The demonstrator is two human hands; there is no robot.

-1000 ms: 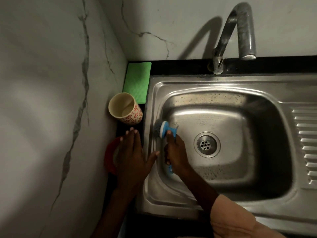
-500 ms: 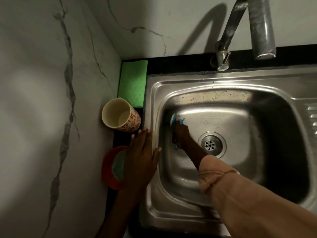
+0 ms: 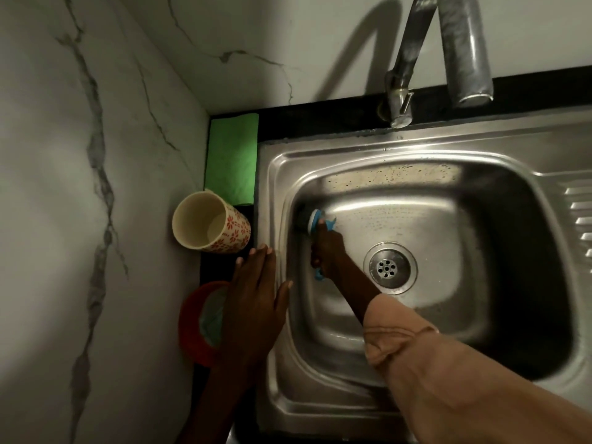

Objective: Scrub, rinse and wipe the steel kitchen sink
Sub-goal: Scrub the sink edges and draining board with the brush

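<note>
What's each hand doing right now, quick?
Left hand: open, flat on the sink rim.
Right hand: closed around the blue scrub brush, inside the basin.

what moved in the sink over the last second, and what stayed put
The right hand, keeping its grip on the blue brush, pushed it along the sink's left wall toward the back corner. The left hand stayed flat on the rim; cup, green cloth and red bowl did not move.
</note>
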